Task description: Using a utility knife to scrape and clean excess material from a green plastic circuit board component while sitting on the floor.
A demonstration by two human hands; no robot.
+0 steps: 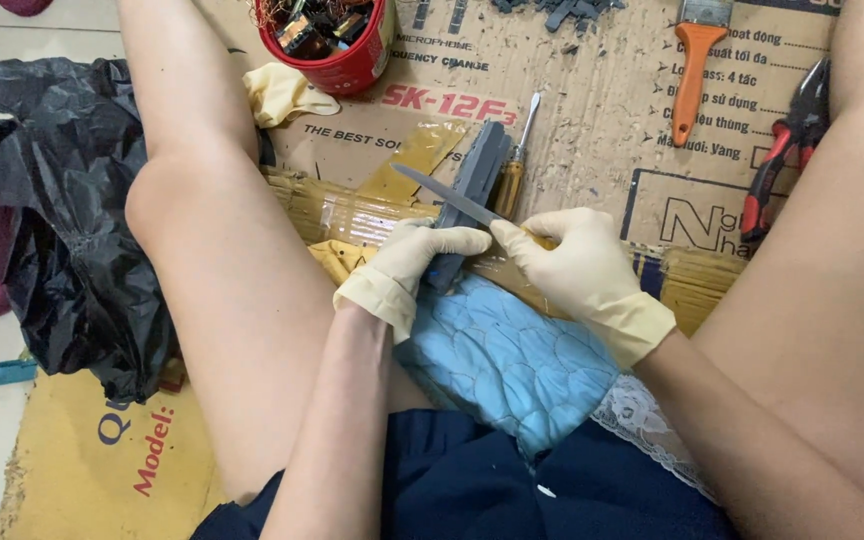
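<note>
Head view, looking down at a person seated on flattened cardboard [592,120] laid on the floor, legs spread to either side. Both hands wear pale yellow rubber gloves.

The left hand [407,265] rests on the lower end of a long dark grey block [477,180]; its fingers [452,240] are curled and pressed together over the block, holding it down. The block lies slanted, its far end pointing away from the person, its near end at the edge of a light blue quilted cushion [507,350] between the legs.

The right hand [577,265] is closed around the handle of a knife [447,195]; the fingers are wrapped tight and hide the handle. The thin blade runs up and to the left, crossing over the block, tip toward the left.

Just beside the block on its right lies a screwdriver [517,160] with an amber handle. Beyond the block, at the top, stands a red tub [342,65] filled with small electronic parts, with a yellow cloth [282,95] next to it. Far right: a paintbrush [694,60] with an orange handle, and red-handled pliers [787,150] near the right leg. A crumpled black plastic bag [62,200] lies outside the left leg. Grey shavings are scattered across the cardboard.
</note>
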